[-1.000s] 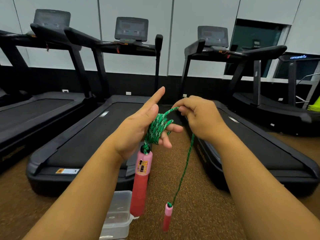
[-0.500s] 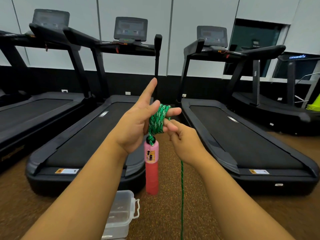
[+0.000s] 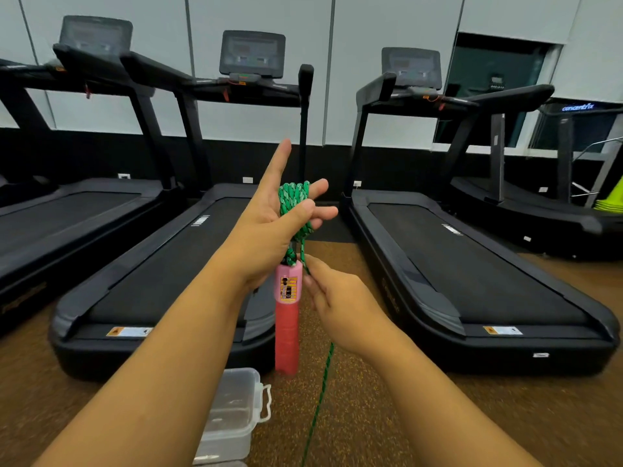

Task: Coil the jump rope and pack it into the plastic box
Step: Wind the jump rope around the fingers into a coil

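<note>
A green jump rope is wound in several loops around the fingers of my raised left hand, whose thumb presses on the coil while the index finger points up. One pink handle hangs straight down from the coil. Just below and to the right, my right hand pinches the free rope strand, which runs down to the floor and out of view. The other handle is not visible. A clear plastic box with a white latch sits on the floor under my left forearm.
Three black treadmills stand side by side ahead on a brown speckled floor. A gap of floor runs between the middle and right machines. Another machine and yellow-green cones are at the far right.
My right hand has dropped from the coil's level to below it, sliding down the strand. The free pink handle has left the view. My left hand has stayed raised with the coil.
</note>
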### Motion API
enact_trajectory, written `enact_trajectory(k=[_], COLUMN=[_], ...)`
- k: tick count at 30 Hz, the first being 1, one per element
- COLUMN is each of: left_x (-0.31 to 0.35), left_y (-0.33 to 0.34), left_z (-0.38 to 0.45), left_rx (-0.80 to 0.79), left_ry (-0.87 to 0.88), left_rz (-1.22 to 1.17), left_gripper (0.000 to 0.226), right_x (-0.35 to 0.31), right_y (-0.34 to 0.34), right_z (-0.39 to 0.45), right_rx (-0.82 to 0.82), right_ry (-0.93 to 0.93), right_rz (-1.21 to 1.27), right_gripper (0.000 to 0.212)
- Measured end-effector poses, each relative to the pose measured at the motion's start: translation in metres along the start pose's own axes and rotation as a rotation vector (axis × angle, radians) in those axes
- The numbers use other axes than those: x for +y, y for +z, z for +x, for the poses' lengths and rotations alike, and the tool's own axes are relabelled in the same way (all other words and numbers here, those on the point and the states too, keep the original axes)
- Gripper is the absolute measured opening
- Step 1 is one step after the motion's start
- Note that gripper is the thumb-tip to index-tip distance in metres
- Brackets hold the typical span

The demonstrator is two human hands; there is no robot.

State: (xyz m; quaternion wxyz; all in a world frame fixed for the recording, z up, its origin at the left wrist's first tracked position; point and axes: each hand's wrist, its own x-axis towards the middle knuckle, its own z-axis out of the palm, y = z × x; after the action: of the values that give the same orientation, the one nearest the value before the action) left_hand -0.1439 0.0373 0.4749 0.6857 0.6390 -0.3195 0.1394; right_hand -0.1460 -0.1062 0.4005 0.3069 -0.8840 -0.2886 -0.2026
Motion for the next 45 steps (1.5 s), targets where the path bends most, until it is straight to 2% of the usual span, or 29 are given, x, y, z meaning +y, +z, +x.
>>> enact_trajectory(k=[8, 15, 19, 23, 28, 36, 45], left_x=[-0.007, -0.013, -0.017, -0.024, -0.033, -0.026, -0.020], left_y=[-0.004, -0.014, -0.011, -0.008, -0.007, 0.002, 0.006], left_z=[-0.001, -0.005, -0.007, -0.010, -0.013, -0.015, -0.019], left_rx=[0.020, -0.051, -0.074, -0.102, -0.189, -0.210, -0.304], left_ry=[-0.007, -0.079, -0.131, -0.185, -0.232, -0.244, -0.205], left_rz=[0.228, 0.305, 0.166, 0.088, -0.069, -0.088, -0.007], left_gripper=[0.086, 0.097, 0.081, 0.060, 0.056, 0.058, 0.086], right_x=[-0.015, -0.026, -0.031, -0.034, -0.036, -0.023, -0.007], right_y=[-0.011, -0.028, -0.043, -0.063, -0.086, -0.097, -0.098], right_z=[0.000, 0.002, 0.007, 0.017, 0.031, 0.045, 0.048], right_rx=[-0.020, 0.060, 0.158, 0.181, 0.121, 0.049, 0.084], right_ry=[-0.078, -0.229, -0.308, -0.303, -0.234, -0.200, -0.112], right_rz=[-0.132, -0.291, -0.383, -0.455, -0.418, -0.289, -0.127], right_gripper=[0.033, 0.019, 0.016, 0.018, 0.020, 0.006, 0.011])
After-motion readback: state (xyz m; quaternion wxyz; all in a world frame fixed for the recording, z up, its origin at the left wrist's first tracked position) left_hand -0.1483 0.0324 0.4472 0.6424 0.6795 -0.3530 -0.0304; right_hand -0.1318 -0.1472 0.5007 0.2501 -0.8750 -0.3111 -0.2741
